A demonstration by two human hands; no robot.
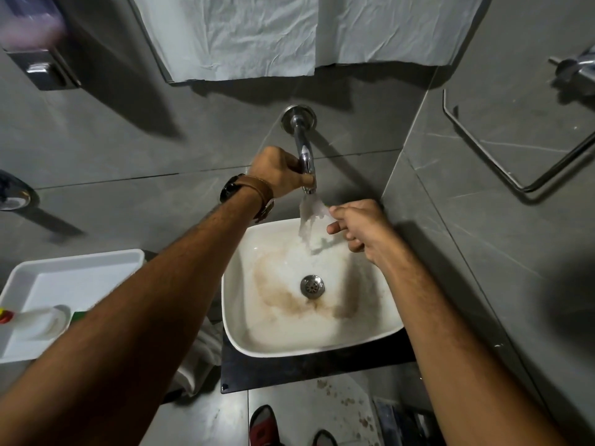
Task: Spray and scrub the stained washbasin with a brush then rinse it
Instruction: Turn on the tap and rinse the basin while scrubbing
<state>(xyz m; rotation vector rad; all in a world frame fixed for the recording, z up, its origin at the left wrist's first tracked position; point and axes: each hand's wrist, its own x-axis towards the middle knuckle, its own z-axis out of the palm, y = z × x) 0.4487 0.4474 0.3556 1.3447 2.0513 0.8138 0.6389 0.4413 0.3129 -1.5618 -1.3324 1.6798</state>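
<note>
A white square washbasin (380,329) sits on a dark shelf, with brown stains around its metal drain (312,286). A chrome wall tap (302,143) hangs above it and water (309,223) pours from the spout into the bowl. My left hand (278,172), with a brown-strapped watch on the wrist, is closed around the tap near the spout. My right hand (357,226) is over the basin's back right corner, fingers loosely curled, fingertips touching the water stream and holding nothing. A white spray bottle (42,320) lies in the tray at left. No brush is in view.
A white tray (80,272) stands to the left of the basin. White paper sheets (257,33) hang on the wall above. A soap dispenser (38,43) is at the upper left, a metal towel rail (521,165) on the right wall. My shoes (264,426) show below.
</note>
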